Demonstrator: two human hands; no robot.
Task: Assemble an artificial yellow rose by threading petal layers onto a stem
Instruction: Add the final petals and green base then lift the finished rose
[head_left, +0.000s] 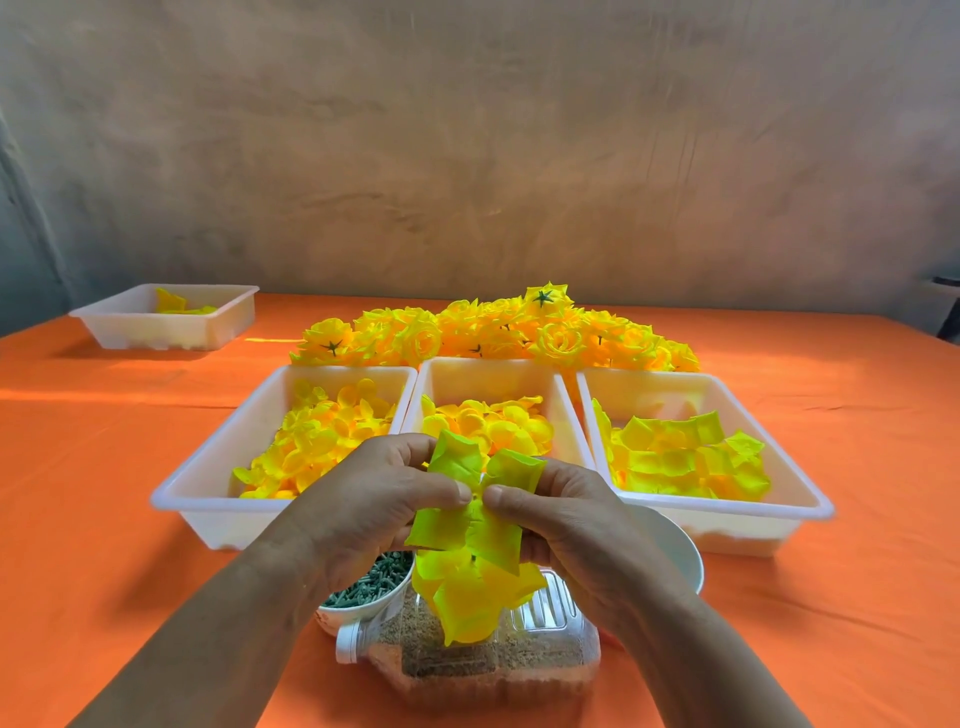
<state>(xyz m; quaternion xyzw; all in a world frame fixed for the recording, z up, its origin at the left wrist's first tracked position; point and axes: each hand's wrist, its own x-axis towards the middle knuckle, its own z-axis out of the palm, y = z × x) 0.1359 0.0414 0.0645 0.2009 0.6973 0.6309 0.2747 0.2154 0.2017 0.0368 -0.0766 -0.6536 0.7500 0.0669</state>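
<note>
A partly built yellow rose (470, 571) hangs between my hands over the near table edge, bloom downward. Its top layer is a yellow-green square-lobed petal piece (457, 460). My left hand (374, 512) and my right hand (566, 514) both pinch that layer at its centre, thumbs almost touching. The stem is hidden under the petals. Three white trays hold loose petals: rounded ones in the left tray (208, 467) and middle tray (558, 405), square-lobed ones in the right tray (779, 467).
Several finished yellow roses (493, 332) lie heaped behind the trays. A bowl of green stems (363, 592) and a clear bottle lying on its side (493, 660) sit beneath my hands. A white bowl (680, 556) is partly hidden. Another tray (166, 322) stands far left on the orange cloth.
</note>
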